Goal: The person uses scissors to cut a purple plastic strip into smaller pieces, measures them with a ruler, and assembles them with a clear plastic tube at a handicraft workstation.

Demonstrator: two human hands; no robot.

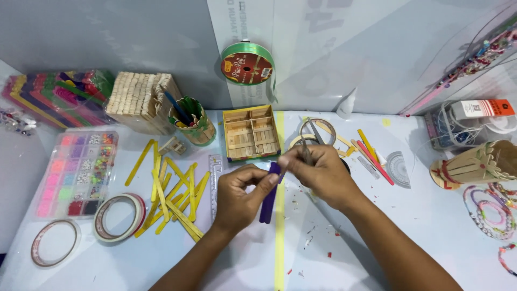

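Two hands meet over the middle of the bench [377, 258], and between them is a purple craft stick [269, 196], held upright with a slight tilt just above the surface. The left hand [242, 196] has its grip closed on the stick, thumb and fingers pinching its upper half. The right hand [320, 172] grasps a small pair of scissors [307, 152] (only the slim metal part shows above the knuckles), its fingertips touching the top end of the stick.

Just behind the hands sits a shallow open box [250, 133] built of sticks, divided into compartments, with a yellow tape line [279, 237] running down the bench beside it. Left of the left hand lies a loose heap of yellow sticks [172, 196], and a clear ruler [215, 178] lies between the heap and that hand. Farther left are two tape rolls [116, 218] and a clear bead organiser [81, 172] with pink and dark beads. A stick-built cup [195, 126] holding green and blue sticks stands near a block of stacked plain sticks [137, 102]. A green ribbon spool [246, 64] hangs on the wall behind. To the right lie red and yellow sticks [371, 153], a small protractor [399, 170], and a stick-built holder [476, 164] on its side.
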